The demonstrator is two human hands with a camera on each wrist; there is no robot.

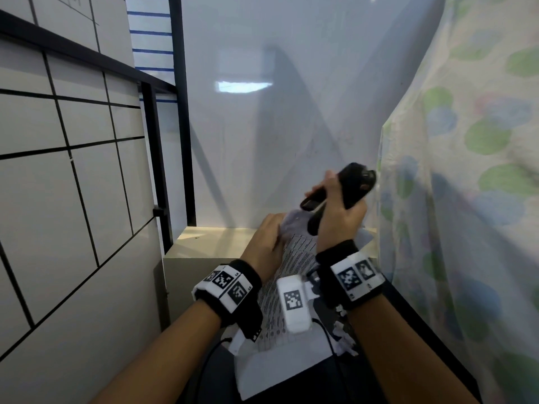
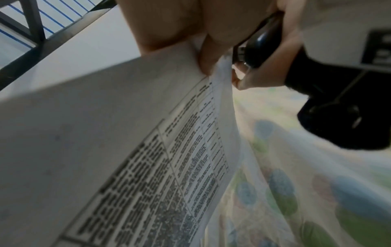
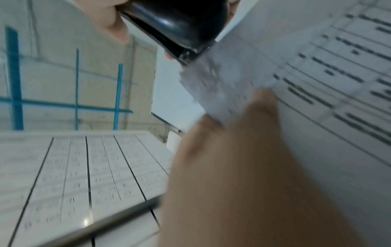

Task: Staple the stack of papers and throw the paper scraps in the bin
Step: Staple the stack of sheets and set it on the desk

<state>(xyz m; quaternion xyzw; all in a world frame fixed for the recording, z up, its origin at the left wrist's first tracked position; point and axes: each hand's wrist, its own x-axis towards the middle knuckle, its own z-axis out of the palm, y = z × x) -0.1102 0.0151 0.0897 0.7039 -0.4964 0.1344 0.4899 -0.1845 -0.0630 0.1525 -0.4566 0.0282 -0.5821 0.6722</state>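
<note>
The right hand (image 1: 339, 220) has its grip wrapped around a black stapler (image 1: 347, 188), fingers curled over the body and thumb under it, held up in the air. The stapler's mouth sits over the top corner of the stack of papers (image 1: 294, 258), just beyond the left hand's grip. The left hand (image 1: 267, 243) pinches that same corner region, thumb on the printed face and fingers behind (the wrist views show the sheets bending away below this grip). The papers hang down from the two grips toward the person's lap. Torn paper scraps (image 1: 344, 336) lie below the right wrist, well apart from either grip. A flowered cloth (image 1: 466, 199) hangs just right of the stapler.
</note>
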